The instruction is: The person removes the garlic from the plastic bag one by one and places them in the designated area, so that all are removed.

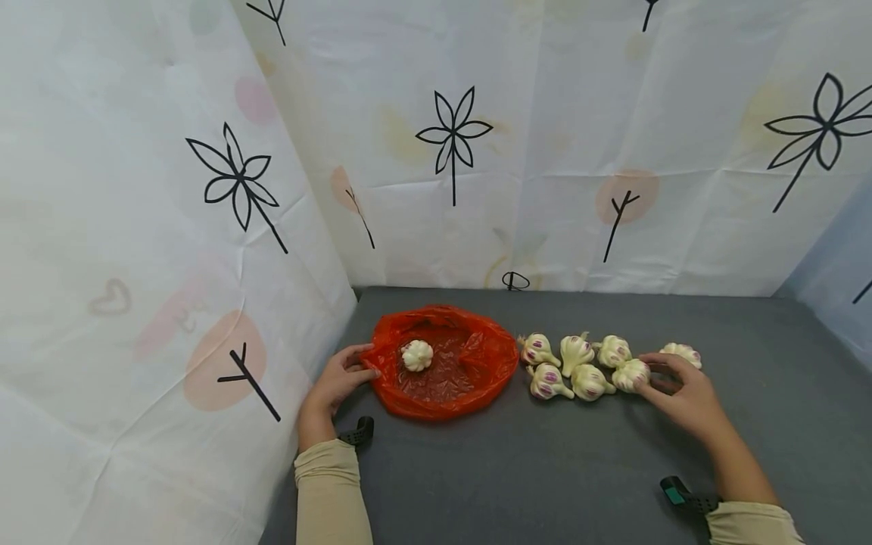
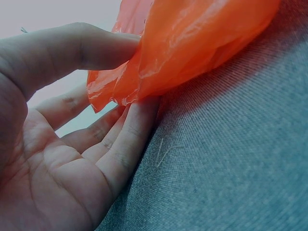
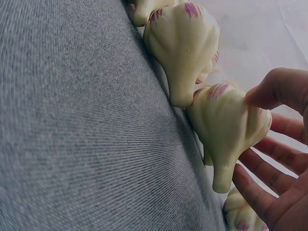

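My left hand [image 1: 337, 384] pinches the left edge of a red plastic bag [image 1: 492, 378], which lies spread with its mouth upward. The left wrist view shows the thumb over the bag's thin edge and the fingers beneath. One garlic bulb [image 1: 417, 355] sits inside the bag, left of its middle. To the right, my right hand [image 1: 691, 397] holds another garlic bulb [image 3: 226, 115] between thumb and fingers, its stem pointing down in the right wrist view. That bulb is at the right end of a cluster of several purple-streaked garlic bulbs [image 1: 591, 382].
A lone garlic bulb [image 1: 683, 353] lies just behind my right hand. Everything stands on a dark grey cloth-covered table [image 1: 518, 477]. White patterned sheets [image 1: 559, 151] hang at the back and on the left side.
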The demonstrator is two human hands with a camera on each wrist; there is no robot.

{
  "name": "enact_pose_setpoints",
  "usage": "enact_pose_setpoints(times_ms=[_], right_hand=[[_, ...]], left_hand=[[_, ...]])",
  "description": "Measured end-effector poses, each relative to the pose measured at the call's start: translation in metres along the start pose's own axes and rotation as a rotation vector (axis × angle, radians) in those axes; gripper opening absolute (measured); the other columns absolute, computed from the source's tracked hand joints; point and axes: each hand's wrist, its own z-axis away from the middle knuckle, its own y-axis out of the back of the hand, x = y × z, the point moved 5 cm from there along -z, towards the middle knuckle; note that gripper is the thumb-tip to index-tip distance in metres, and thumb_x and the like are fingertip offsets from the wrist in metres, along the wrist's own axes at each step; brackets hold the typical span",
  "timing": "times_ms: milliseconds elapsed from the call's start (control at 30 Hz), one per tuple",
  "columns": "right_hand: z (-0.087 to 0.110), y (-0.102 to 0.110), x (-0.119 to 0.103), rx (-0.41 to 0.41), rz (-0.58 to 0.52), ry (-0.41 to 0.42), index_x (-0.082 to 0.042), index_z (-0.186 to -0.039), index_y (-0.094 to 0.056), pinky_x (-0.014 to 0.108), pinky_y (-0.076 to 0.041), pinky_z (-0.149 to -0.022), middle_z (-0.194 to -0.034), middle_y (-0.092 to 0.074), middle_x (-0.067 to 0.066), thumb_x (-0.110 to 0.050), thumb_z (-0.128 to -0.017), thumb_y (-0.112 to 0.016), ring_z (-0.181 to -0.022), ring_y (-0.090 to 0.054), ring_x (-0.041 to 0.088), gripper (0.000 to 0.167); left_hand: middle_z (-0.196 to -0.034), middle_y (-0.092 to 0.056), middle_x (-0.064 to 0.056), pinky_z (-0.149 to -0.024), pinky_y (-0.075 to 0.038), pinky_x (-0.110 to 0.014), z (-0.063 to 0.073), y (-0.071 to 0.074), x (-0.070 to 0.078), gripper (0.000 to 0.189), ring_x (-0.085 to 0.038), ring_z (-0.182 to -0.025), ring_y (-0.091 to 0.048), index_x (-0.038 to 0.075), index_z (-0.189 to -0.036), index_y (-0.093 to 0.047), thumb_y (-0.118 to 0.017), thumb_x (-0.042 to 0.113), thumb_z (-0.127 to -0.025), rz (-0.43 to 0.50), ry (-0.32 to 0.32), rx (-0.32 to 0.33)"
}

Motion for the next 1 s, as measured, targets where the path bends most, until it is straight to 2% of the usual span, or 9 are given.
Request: enact_pose_setpoints(times_ms=[300,567,700,1000], right_hand=[[0.0022,-0.0011,0.0050,-0.023,-0.016,-0.024,0.008,-0.132,-0.063,-0.001,-0.046,-0.081,-0.126,-0.061,0.028,0.001,-0.091,-0.079,-0.106,-0.042,-0.031,0.044],[0.0041,-0.0011,0.0057,-0.035,-0.049,-0.006,0.009,-0.132,-0.062,0.000,-0.047,-0.083,-0.126,-0.060,0.027,0.000,-0.094,-0.077,-0.109,-0.045,-0.029,0.043],[0.0029,-0.0004,0.0060,-0.023,-0.039,0.002,0.008,-0.132,-0.063,0.000,-0.047,-0.083,-0.123,-0.062,0.022,0.001,-0.092,-0.079,-0.108,-0.045,-0.029,0.043],[0.0006,0.0023,0.0006,0.003,0.019,0.044,0.006,-0.129,-0.066,0.000,-0.045,-0.084,-0.120,-0.066,0.028,0.001,-0.090,-0.081,-0.108,-0.042,-0.030,0.042]], left_hand=[[-0.155,-0.054,-0.021,-0.094,-0.054,-0.023,-0.0006,0.0002,0.0016,0.066,-0.022,-0.121,-0.065,0.009,-0.155,-0.052,-0.079,0.011,-0.095,0.007,0.004,0.003],[-0.153,-0.055,-0.022,-0.096,-0.055,-0.026,0.0000,0.0003,-0.0002,0.065,-0.024,-0.122,-0.066,0.008,-0.154,-0.053,-0.080,0.010,-0.094,0.003,0.009,0.011],[-0.153,-0.055,-0.022,-0.095,-0.055,-0.025,0.0002,0.0001,-0.0012,0.065,-0.022,-0.120,-0.066,0.008,-0.154,-0.053,-0.080,0.010,-0.094,0.004,0.009,0.011],[-0.153,-0.055,-0.022,-0.094,-0.055,-0.022,-0.0002,-0.0002,-0.0012,0.065,-0.020,-0.119,-0.066,0.008,-0.155,-0.052,-0.079,0.010,-0.096,0.009,-0.008,-0.003]])
